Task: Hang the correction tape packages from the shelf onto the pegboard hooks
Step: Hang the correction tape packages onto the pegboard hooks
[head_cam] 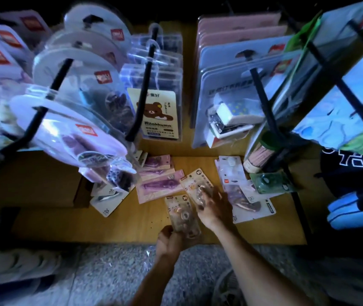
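Wooden shelf carries the loose packages under rows of black hooks: white cards at the left, a pink pack next, more cards to the right. The left hand curls around the bottom of one clear pack, holding it up off the shelf. The right hand reaches over a second pack lying flat, fingers bent onto it; whether it has truly gripped, I cannot tell. This looks like the gathering step. Next, I judge, each hang-hole must be lined up with a free hook.
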